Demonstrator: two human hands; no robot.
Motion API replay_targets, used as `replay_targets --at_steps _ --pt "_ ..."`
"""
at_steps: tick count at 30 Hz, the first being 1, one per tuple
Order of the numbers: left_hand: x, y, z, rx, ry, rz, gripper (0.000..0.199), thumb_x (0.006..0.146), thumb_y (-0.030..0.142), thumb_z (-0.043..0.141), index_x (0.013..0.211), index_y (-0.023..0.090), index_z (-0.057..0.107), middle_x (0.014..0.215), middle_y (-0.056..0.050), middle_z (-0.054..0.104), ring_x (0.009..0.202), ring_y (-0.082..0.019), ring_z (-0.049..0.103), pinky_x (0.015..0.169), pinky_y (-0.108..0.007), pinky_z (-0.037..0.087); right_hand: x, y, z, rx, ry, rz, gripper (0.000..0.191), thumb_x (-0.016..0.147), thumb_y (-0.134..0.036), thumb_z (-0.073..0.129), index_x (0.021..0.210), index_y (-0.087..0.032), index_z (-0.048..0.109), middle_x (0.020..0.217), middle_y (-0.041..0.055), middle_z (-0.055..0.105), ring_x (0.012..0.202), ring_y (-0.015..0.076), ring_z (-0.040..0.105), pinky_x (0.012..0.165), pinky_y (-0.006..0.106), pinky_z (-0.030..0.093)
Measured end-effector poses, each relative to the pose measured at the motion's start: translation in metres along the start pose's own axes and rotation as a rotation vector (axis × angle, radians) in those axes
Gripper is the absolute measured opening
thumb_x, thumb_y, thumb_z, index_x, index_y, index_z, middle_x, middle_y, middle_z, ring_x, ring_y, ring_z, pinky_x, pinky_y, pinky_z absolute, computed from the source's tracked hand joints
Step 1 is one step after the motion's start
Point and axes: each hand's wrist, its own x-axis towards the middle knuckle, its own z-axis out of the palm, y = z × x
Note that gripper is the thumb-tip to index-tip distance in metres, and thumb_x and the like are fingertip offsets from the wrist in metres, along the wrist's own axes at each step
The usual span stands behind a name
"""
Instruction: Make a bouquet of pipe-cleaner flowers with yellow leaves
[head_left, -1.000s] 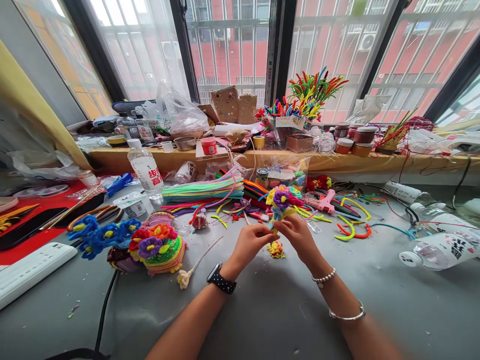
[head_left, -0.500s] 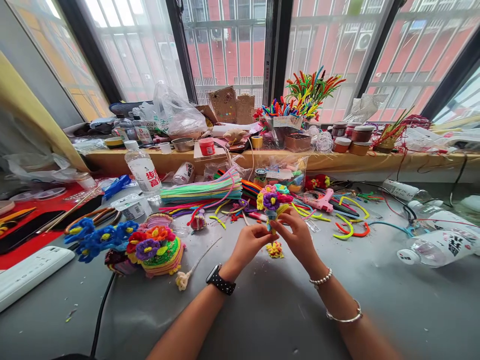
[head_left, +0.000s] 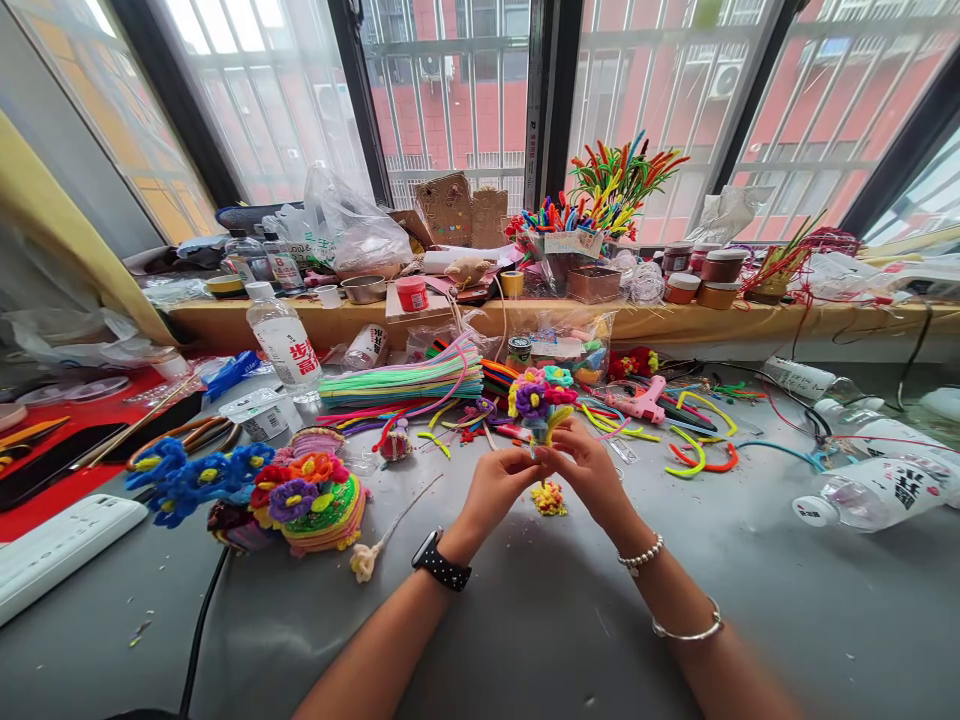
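Note:
Between my two hands stands a small pipe-cleaner flower bouquet (head_left: 537,398) with purple, pink, yellow and teal blooms. My left hand (head_left: 499,490) pinches its lower end with thumb and fingers. My right hand (head_left: 589,475) grips the same part from the other side, fingers close together. Just beyond, a little yellow and red fuzzy piece (head_left: 549,498) rests on the grey table (head_left: 540,630). Left of my hands lies a cream flower on a stem (head_left: 364,562). Farther left are blue pipe-cleaner flowers (head_left: 206,478) and a striped piece with red, orange and purple flowers (head_left: 326,510).
A pastel bundle of pipe cleaners (head_left: 405,378) lies behind my hands, with a pink glue gun (head_left: 645,400) to its right. Plastic bottles (head_left: 877,495) lie at the right; another bottle (head_left: 283,340) stands at the left. A white power strip (head_left: 67,550) sits at the left edge.
The bouquet has shifted slightly left and turned a little in my fingers. My right-hand fingers have moved lower, closer to my left fingertips.

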Motion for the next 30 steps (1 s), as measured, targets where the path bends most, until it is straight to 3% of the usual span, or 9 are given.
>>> replay_targets --at_steps 5,14,18,21,30 --pt "0.000 -0.002 -0.001 -0.059 -0.016 -0.013 0.026 0.062 0.038 0.063 0.062 0.011 0.064 0.058 -0.003 0.059 0.057 -0.012 0.051 0.055 -0.022 0.040 0.000 -0.004 -0.004 0.043 -0.151 0.011 0.022 0.076 -0.036 0.053 0.066 -0.019 0.062 0.089 0.0043 0.051 0.090 0.0186 0.048 0.073 0.028 0.041" --pt "-0.001 0.001 0.000 -0.044 -0.011 -0.019 0.029 0.061 0.040 0.064 0.058 0.011 0.060 0.054 -0.001 0.056 0.053 -0.011 0.048 0.052 -0.022 0.038 0.000 0.002 -0.003 0.070 -0.077 0.039 0.020 0.072 -0.038 0.059 0.065 -0.019 0.063 0.087 0.0040 0.051 0.090 0.0193 0.048 0.076 0.029 0.039" --pt "0.000 0.002 -0.002 -0.066 -0.068 -0.003 0.026 0.060 0.037 0.065 0.057 0.012 0.059 0.053 0.001 0.054 0.053 -0.010 0.046 0.051 -0.021 0.035 0.000 0.003 -0.004 0.219 -0.131 0.097 0.020 0.073 -0.039 0.057 0.074 -0.021 0.066 0.093 0.0037 0.053 0.092 0.0195 0.049 0.079 0.031 0.038" --pt "0.000 0.003 -0.002 -0.065 -0.108 -0.005 0.023 0.059 0.033 0.066 0.055 0.012 0.058 0.051 0.003 0.050 0.052 -0.008 0.043 0.050 -0.020 0.033 0.000 0.007 -0.007 0.346 -0.170 0.151 0.025 0.074 -0.042 0.054 0.079 -0.021 0.067 0.086 0.0035 0.057 0.091 0.0197 0.050 0.083 0.033 0.037" --pt "-0.003 0.003 0.002 -0.130 -0.178 -0.041 0.022 0.059 0.032 0.066 0.056 0.013 0.056 0.051 0.004 0.049 0.049 -0.007 0.041 0.049 -0.020 0.031 -0.001 0.011 -0.011 0.637 -0.256 0.310 0.025 0.066 -0.040 0.064 0.077 -0.018 0.066 0.073 0.0031 0.062 0.074 0.0170 0.056 0.077 0.033 0.042"
